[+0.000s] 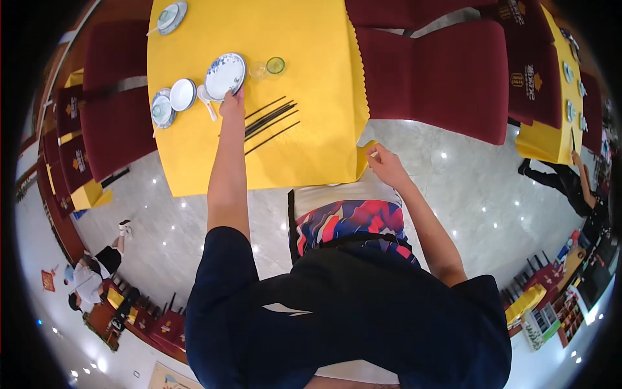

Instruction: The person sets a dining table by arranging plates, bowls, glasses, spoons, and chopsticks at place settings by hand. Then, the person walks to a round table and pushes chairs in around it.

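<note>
Left of the left hand (232, 109), on the yellow bench (191, 165): a small bowl (161, 110) on a blue-rimmed dish (170, 120), then a little white plate (183, 94). No bumping sideways into these. Closer, right beside the same hand: a white spoon (210, 110). Lift over the handle, never drag across it.

Next, held in the left hand by the near rim: the big plate (225, 74) with blue flowers, out past the fingers. Hard to tell resting on the bench from held just above. Best way, by the look of it: grip firmly, hold flat, go slowly, no tipping and no clacking.

Just past the left hand, to the right: a clear glass (258, 69), then a green glass (275, 65). Likely easy to knock over, so leave a gap. Nearer, just right of the left wrist: thin black chopsticks (269, 123). Go around without rolling any.

Further right, close to the body: the right hand (389, 167), fingers curled in small, at the hanging corner of the yellow cloth (365, 162). Cannot tell a real pinch from a light touch. Best not to tug, for fear of toppling either glass. Beyond the right hand, further right: a dark red chair (460, 84).
</note>
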Available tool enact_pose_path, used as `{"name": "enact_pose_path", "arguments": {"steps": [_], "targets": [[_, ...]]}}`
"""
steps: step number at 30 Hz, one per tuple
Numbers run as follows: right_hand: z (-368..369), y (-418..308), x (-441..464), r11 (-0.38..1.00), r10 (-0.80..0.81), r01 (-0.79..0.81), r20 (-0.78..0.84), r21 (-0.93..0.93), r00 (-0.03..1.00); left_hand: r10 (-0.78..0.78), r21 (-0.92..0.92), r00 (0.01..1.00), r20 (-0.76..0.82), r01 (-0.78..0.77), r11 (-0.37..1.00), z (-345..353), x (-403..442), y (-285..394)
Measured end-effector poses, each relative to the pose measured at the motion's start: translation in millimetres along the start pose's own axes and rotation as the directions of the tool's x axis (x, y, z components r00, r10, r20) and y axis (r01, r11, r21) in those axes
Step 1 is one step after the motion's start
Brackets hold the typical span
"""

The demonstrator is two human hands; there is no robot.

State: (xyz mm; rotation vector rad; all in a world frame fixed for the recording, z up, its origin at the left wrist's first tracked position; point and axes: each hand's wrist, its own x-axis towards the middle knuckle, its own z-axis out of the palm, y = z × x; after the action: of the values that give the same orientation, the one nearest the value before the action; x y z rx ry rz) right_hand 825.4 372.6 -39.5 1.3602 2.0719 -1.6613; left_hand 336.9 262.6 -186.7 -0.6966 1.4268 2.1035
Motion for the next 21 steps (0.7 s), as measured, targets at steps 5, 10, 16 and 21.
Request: {"name": "enact_pose_path", "arguments": {"steps": [5, 10, 16, 21], "targets": [[-6.5, 3.6, -9.2, 0.997, 0.026, -0.026, 0.005, -0.071, 1.0, -0.05, -0.017, 0.998, -0.046, 0.049, 0.999, -4.6, 6.6, 3.2], [-1.0, 5.2, -34.8, 0.997, -0.002, -0.001, -0.041, -0.073, 0.999, 0.024, -0.099, 0.995, -0.099, -0.034, 0.995, 2.2, -15.3, 6.7], [27.6, -6.8, -18.5, 0.99, -0.137, 0.135, -0.039, -0.045, 0.99, 0.061, -0.061, 0.998, -0.004, -0.061, 0.996, -26.9, -120.6, -4.1], [50.9, -66.7, 24.6, 0.992, -0.09, 0.095, -0.067, 0.084, 0.994, 0.013, 0.078, 0.995, 0.096, -0.021, 0.997, -70.2, -206.2, -55.4]]}}
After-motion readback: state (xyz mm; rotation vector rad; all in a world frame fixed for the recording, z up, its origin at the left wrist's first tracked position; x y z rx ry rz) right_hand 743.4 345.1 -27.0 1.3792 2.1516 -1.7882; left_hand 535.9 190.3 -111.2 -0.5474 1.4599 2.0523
